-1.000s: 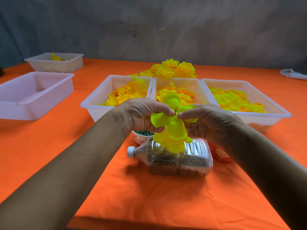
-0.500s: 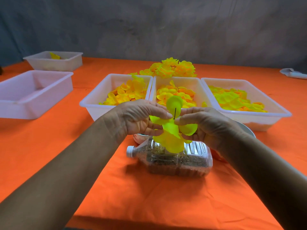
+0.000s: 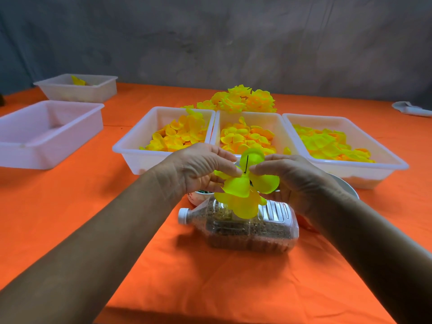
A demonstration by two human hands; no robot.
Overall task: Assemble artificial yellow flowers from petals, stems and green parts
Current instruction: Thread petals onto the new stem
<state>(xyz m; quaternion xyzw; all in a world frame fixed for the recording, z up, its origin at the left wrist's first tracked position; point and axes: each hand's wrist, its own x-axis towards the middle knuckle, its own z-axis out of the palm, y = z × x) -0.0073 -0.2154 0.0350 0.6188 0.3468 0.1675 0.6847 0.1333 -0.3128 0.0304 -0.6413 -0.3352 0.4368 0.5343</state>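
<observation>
A half-built yellow flower (image 3: 243, 195) of several cupped petals sits on a thin dark stem (image 3: 246, 163) that pokes up through its middle. My left hand (image 3: 198, 169) pinches the petals from the left. From the right, my right hand (image 3: 292, 178) pinches them at the stem. Both hands meet just above a clear plastic bottle (image 3: 245, 228) lying on its side, filled with brown grains. Three white trays hold loose petals: left tray (image 3: 131, 148), middle tray (image 3: 247, 136) and right tray (image 3: 383, 164). A heap of finished yellow flowers (image 3: 243, 99) lies behind them.
Orange cloth (image 3: 210, 277) covers the table. Two more white trays stand at the left, a near tray (image 3: 46, 134) and a far tray (image 3: 77, 87). A small cup of dark green parts (image 3: 201, 195) and a bowl (image 3: 346, 185) sit behind my hands. A grey-white object (image 3: 411, 108) lies far right.
The petals have slid lower on the stem and spread flatter, so more of the stem shows above them. Both hands shifted slightly while keeping hold of the flower.
</observation>
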